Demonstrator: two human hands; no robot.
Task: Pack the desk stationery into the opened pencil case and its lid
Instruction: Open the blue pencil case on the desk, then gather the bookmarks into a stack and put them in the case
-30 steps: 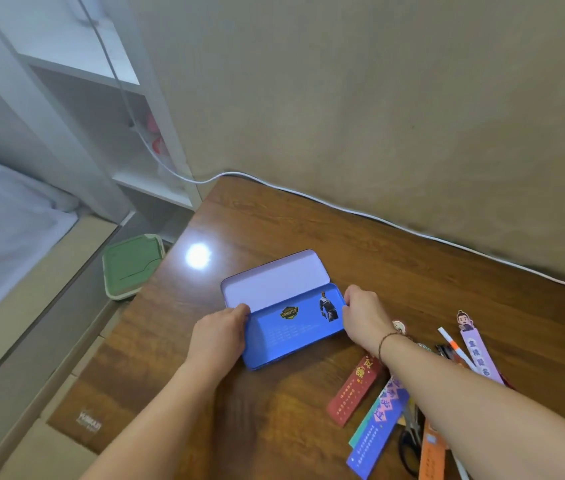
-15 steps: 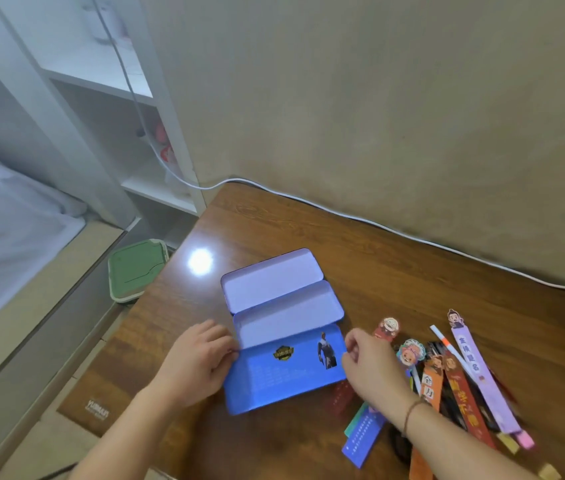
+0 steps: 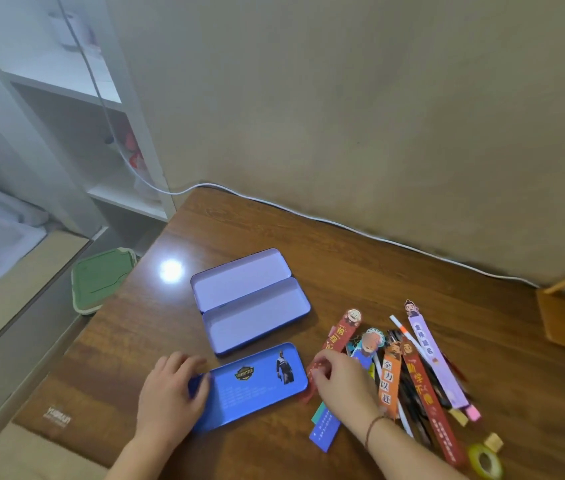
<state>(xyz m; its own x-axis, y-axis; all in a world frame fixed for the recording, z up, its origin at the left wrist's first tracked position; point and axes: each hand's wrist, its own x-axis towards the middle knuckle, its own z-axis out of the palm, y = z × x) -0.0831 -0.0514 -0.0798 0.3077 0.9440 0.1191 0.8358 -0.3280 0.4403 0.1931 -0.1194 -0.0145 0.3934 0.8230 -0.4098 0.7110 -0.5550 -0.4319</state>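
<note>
The right hand (image 3: 341, 379) covered part of the bookmarks (image 3: 412, 368), its fingers apparently pinching a red one. The left hand (image 3: 170, 393) rested flat, fingers straight, on the blue lid (image 3: 256, 386). The opened pencil case (image 3: 249, 299) lay just beyond on the tabletop (image 3: 360, 265).

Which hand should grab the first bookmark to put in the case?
The right hand, probably. It already lies at the edge of the bookmark pile, which sits to the right of the open pencil case. The left hand rests on the blue tray, away from the pile.
</note>
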